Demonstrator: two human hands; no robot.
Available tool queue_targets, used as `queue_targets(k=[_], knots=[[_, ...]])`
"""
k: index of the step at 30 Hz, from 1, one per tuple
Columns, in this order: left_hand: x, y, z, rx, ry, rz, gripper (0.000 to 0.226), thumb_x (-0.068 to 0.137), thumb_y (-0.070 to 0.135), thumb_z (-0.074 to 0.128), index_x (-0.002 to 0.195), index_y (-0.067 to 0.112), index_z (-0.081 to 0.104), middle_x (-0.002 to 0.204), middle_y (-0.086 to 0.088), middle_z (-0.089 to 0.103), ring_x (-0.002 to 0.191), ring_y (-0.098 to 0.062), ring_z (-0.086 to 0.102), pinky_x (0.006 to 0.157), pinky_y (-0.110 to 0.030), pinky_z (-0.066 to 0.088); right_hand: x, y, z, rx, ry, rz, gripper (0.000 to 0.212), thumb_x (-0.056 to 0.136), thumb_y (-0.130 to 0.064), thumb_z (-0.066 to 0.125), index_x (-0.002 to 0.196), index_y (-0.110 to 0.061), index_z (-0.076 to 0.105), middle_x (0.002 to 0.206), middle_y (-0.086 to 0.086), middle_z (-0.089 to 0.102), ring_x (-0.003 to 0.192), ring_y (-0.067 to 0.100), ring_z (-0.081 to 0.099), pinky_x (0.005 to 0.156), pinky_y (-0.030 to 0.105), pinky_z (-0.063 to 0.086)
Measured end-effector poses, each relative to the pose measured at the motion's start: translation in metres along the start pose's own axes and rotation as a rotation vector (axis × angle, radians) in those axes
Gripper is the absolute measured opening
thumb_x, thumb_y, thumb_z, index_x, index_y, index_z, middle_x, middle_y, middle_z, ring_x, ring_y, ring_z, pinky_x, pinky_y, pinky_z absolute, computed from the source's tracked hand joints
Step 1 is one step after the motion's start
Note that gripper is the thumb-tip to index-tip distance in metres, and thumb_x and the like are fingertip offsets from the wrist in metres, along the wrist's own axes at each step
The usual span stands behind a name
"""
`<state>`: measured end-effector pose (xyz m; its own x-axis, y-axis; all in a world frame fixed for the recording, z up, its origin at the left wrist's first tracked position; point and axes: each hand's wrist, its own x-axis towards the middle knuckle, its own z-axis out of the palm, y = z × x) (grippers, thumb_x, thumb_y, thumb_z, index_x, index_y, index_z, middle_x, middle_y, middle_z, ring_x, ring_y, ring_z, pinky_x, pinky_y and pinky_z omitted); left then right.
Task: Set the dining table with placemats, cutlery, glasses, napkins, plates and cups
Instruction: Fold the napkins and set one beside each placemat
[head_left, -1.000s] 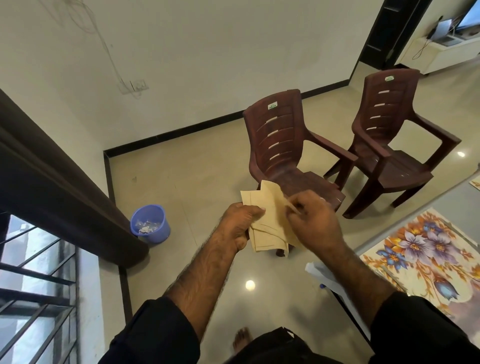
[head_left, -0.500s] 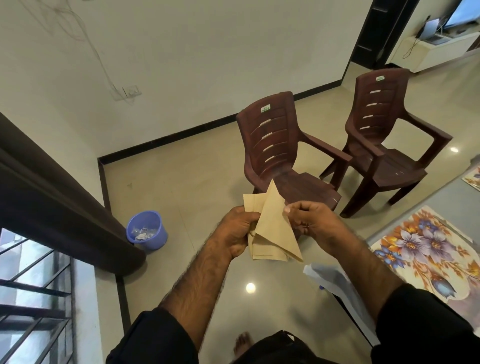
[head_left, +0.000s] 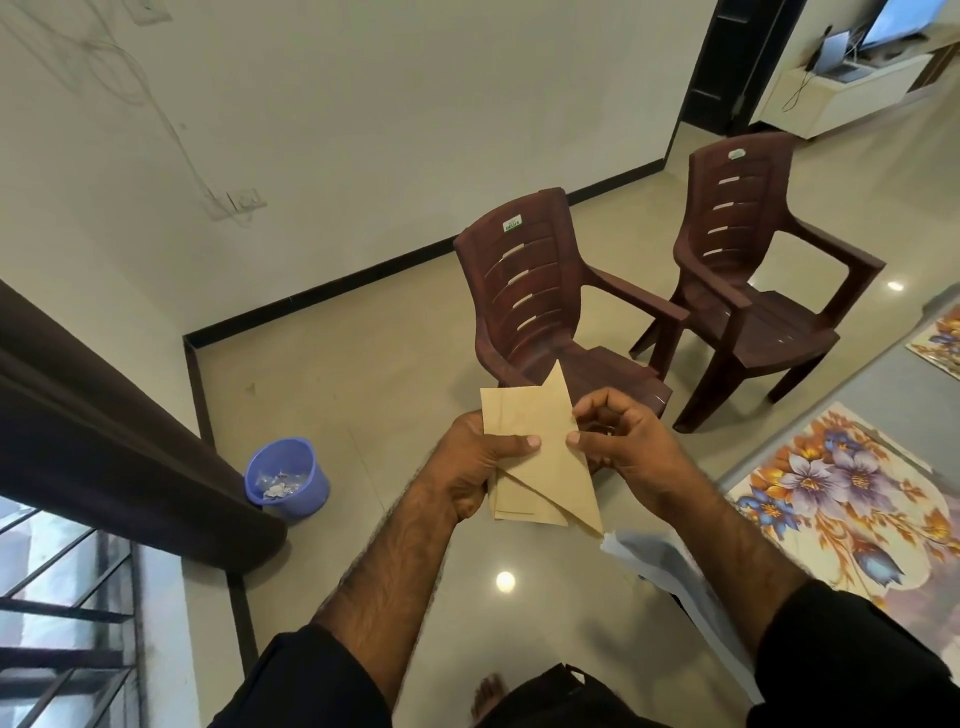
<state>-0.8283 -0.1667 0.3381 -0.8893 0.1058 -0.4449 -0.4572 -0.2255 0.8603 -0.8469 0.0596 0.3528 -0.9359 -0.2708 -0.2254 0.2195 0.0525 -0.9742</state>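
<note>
Napkins now higher, two chairs

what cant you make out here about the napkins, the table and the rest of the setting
Head view, the only one:
- Napkins: the count is unclear; the layers overlap, and the left hand and right hand cover parts.
- Table: cut off by the right edge; only one corner with a floral placemat shows.
- Cutlery, glasses, plates, cups: none in view.
- Blue bucket: its contents are too small to identify.
</note>
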Motion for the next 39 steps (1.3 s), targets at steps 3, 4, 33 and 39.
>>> queue_targets(k=[3, 4, 33, 39], knots=[[0.005, -0.005, 0.003, 0.109, 0.015, 0.004, 0.045, 0.087, 0.005, 0.084, 0.130, 0.005, 0.070, 0.118, -0.012, 0.079, 0.115, -0.038, 0.072, 0.103, -0.052, 0.060, 0.001, 0.000, -0.006, -0.083, -0.050, -0.022, 0.009, 0.093, -0.010, 0.075, 0.101, -0.013, 0.078, 0.104, 0.009, 0.074, 0.089, 0.030, 0.063, 0.075, 0.036, 0.057], [0.006, -0.006, 0.004, 0.139, 0.013, -0.002, 0.046, 0.086, 0.008, 0.087, 0.129, 0.007, 0.071, 0.118, -0.011, 0.079, 0.115, -0.037, 0.073, 0.104, -0.054, 0.059, 0.003, 0.000, -0.008, -0.102, -0.048, -0.017, 0.009, 0.094, -0.012, 0.075, 0.101, -0.013, 0.080, 0.102, 0.010, 0.074, 0.088, 0.031, 0.061, 0.073, 0.034, 0.056], [-0.039, -0.039, 0.168, 0.271, 0.113, -0.073, 0.043, 0.083, 0.006, 0.088, 0.124, 0.008, 0.073, 0.116, -0.009, 0.080, 0.116, -0.037, 0.071, 0.106, -0.056, 0.057, -0.039, -0.011, -0.153, 0.142, 0.014, -0.156, 0.026, 0.097, -0.011, 0.071, 0.121, -0.020, 0.073, 0.109, 0.003, 0.076, 0.100, 0.018, 0.074, 0.077, 0.028, 0.061], [-0.043, -0.030, 0.188, 0.227, 0.175, -0.017, 0.037, 0.088, 0.001, 0.081, 0.122, 0.010, 0.070, 0.114, -0.008, 0.079, 0.113, -0.032, 0.071, 0.089, -0.042, 0.061, -0.068, 0.018, -0.155, 0.017, -0.059, -0.055, 0.013, 0.093, -0.021, 0.078, 0.105, -0.015, 0.075, 0.094, 0.000, 0.078, 0.083, 0.015, 0.073, 0.069, 0.024, 0.060]])
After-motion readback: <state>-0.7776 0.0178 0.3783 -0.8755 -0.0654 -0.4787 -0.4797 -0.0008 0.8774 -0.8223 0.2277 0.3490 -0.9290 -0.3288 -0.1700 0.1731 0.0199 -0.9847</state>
